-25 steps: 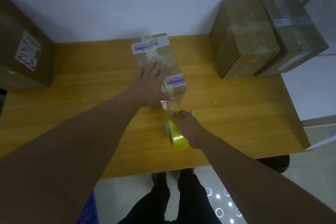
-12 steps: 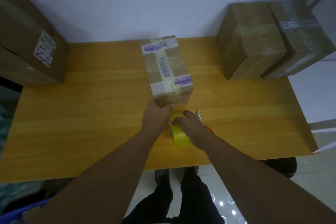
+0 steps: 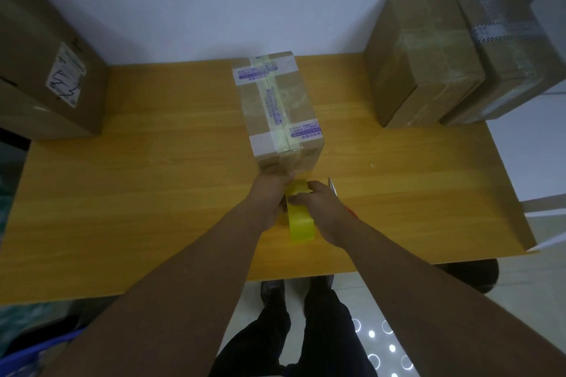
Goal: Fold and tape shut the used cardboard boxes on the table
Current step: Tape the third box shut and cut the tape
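While the L hand (image 3: 269, 193) sits against the near face of the taped box (image 3: 281, 107) at mid-table (image 3: 137, 193), fingertips on the cardboard (can't tell if they pinch anything), the R hand (image 3: 320, 208) grips the yellow tape roll (image 3: 301, 228), held on edge just beside the box, toward the near edge. Scissors (image 3: 332, 186) peek out behind the R hand. 2 more boxes (image 3: 422, 55) sit at the far-right corner, and a big labelled box (image 3: 36, 76) at the far-left.
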